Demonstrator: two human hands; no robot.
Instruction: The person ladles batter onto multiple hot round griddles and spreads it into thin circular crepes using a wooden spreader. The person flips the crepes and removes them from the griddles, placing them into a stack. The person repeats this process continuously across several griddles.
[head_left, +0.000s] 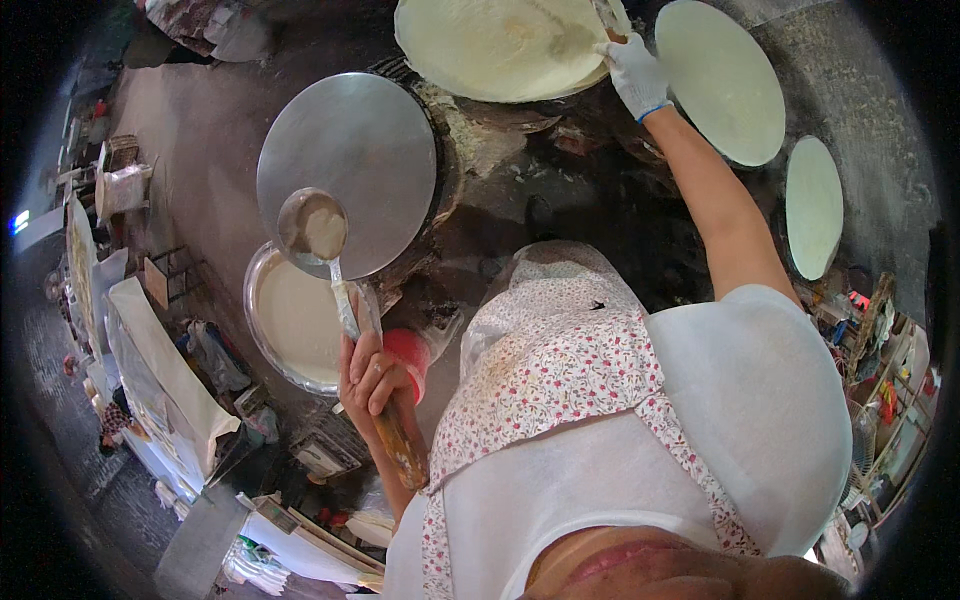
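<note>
My left hand (375, 380) is closed round the wooden handle of a metal ladle (298, 225). Pale batter lies in the ladle's bowl, which is over the near edge of a round grey griddle (350, 150). Beneath it stands a wide basin of pale batter (300, 315). My right hand (636, 78), in a white glove, reaches to the far right edge of a large round griddle covered by a thin pale pancake (500, 45). Its fingers are closed on a scraper (612, 15), partly cut off by the view's upper edge.
Two more pale round sheets, one large (720, 85) and one smaller (815, 208), are on the right. A red container (408, 355) stands beside the basin. A long covered table (165, 370) is at the left, and clutter (885, 370) lies at the right.
</note>
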